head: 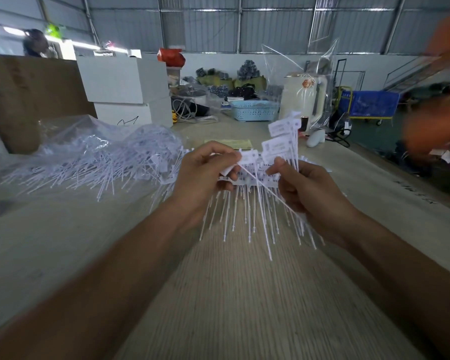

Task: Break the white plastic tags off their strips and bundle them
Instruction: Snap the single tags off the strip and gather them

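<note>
Left hand (205,175) fingers curled, pinching the white plastic tag strip (247,178); right hand (309,188) grips a bunch of loose white tags (283,141) (print too blurred to read).

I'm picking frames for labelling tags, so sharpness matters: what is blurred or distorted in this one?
Head view: both hands, left and right, and the strip of tags are fairly sharp; an orange shape at the right edge is smeared by blur; wide-angle distortion bends the roof and walls; tag print unreadable.
</note>
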`<state>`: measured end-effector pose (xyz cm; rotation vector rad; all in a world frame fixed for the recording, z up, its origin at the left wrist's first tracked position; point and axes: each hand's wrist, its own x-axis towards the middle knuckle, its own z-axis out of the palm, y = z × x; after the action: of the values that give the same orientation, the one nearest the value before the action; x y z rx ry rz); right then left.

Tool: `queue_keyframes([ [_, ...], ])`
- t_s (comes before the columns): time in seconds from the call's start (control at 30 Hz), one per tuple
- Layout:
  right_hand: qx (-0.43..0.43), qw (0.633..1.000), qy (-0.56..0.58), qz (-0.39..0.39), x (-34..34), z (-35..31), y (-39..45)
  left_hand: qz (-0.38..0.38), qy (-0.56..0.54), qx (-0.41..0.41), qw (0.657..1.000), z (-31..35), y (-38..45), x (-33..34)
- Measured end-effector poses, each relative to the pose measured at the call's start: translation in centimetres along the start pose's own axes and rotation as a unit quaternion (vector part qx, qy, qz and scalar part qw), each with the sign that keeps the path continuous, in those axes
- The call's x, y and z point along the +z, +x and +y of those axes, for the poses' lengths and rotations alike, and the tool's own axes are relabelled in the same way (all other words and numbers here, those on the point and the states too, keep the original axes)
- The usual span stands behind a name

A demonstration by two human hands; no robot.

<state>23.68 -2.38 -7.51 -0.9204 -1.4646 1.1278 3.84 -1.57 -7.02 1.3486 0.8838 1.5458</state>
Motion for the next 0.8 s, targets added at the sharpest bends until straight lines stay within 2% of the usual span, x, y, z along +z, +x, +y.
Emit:
queue_keyframes([
  [0.1, 0.003, 0.997, -0.062, -0.043, 0.3, 0.3, -0.5, 0.013, -0.064, -0.011, 0.998, 0.4, 0.2, -0.4],
  [0.2, 0.000, 0.991, -0.105, -0.082, 1.2, 0.6, -0.7, 0.009, -0.063, -0.013, 0.998, 0.3, 0.1, -0.1],
  [0.43, 0.011, 0.995, -0.039, -0.093, 1.3, 0.8, -0.8, 0.035, -0.019, 0.020, 0.999, -0.3, 0.4, -0.2],
  [0.53, 0.030, 0.997, 0.041, -0.063, 1.8, 0.6, -0.5, 0.052, -0.008, -0.022, 0.998, -0.9, 0.3, 0.3],
  [0.6, 0.022, 0.995, 0.090, -0.041, 2.0, 0.3, -0.4, -0.006, 0.039, -0.064, 0.997, -0.9, 0.0, 0.6],
  [0.7, -0.052, 0.997, 0.054, -0.025, 2.4, 0.2, -0.9, -0.161, 0.121, -0.041, 0.979, -0.9, -1.3, 1.5],
  [0.73, -0.085, 0.996, 0.025, -0.021, 2.6, 0.2, -1.1, -0.187, 0.107, -0.029, 0.976, -0.8, -1.7, 2.0],
  [0.8, -0.133, 0.990, -0.024, -0.030, 3.3, 0.4, -1.3, -0.189, 0.096, -0.005, 0.977, -0.5, -2.0, 2.6],
])
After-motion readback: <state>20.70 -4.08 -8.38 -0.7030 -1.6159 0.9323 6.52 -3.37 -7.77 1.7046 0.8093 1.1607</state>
